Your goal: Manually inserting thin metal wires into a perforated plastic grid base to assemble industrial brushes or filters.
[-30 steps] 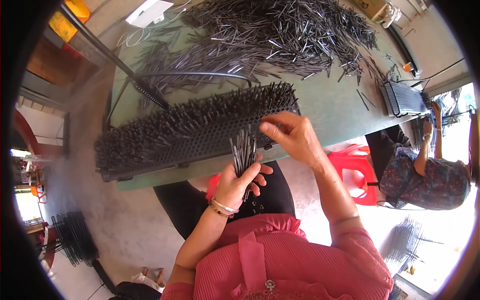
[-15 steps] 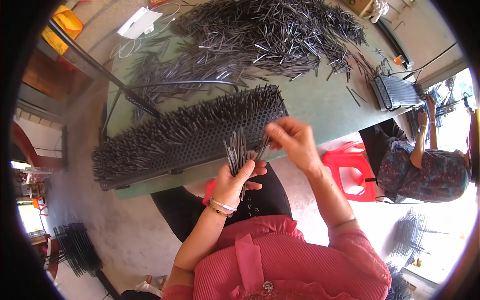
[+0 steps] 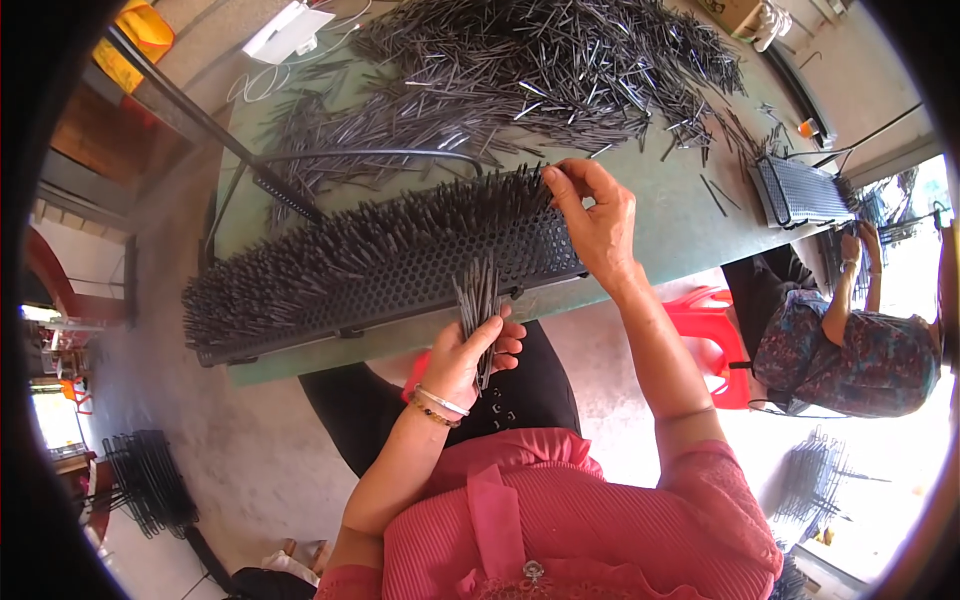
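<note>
A long black perforated rack (image 3: 430, 277) lies along the table's near edge. Rows of thin dark strips (image 3: 340, 240) stand up from its holes, packed densely toward the left and back. In front of the rack, my left hand (image 3: 470, 360) is closed round a bundle of loose dark strips (image 3: 478, 288) that fan upward. My right hand (image 3: 604, 225) is at the rack's far right corner. Its thumb and forefinger pinch a thin dark strip there, mostly hidden by the fingertips.
A big heap of dark strips (image 3: 560, 70) covers the back of the green table (image 3: 660, 205). A black metal bar (image 3: 190, 110) slants over the left side. To the right are a red stool (image 3: 705, 330), a seated co-worker (image 3: 850, 340) and another perforated rack (image 3: 805, 190).
My right hand has moved from beside the bundle up and away to the rack's right corner. My left hand keeps the bundle, shifted slightly down and left.
</note>
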{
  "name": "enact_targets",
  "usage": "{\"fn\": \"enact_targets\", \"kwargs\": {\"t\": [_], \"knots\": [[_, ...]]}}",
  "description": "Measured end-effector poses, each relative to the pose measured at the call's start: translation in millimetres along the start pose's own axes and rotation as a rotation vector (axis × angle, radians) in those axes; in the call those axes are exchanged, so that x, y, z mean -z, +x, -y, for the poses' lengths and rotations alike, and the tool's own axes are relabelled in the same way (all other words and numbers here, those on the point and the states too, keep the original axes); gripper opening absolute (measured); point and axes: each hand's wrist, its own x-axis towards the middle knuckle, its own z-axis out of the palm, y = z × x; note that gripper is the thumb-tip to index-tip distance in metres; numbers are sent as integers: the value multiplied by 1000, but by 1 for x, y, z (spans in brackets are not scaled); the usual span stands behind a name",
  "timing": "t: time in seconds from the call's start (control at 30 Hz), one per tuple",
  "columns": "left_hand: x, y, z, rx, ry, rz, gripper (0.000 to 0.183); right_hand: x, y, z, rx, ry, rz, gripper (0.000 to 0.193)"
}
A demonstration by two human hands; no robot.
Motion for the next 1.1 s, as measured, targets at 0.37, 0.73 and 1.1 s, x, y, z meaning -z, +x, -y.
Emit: {"fn": "enact_targets", "kwargs": {"t": [0.37, 0.73, 1.1], "knots": [[7, 1, 0, 65, -40, 39, 32, -7, 1, 1, 213, -67, 89, 14], [11, 2, 3, 47, -90, 64, 29, -12, -10, 3, 192, -104, 157, 14], [11, 2, 0, 19, -57, 56, 32, -19, -9, -1, 374, -214, 107, 12]]}}
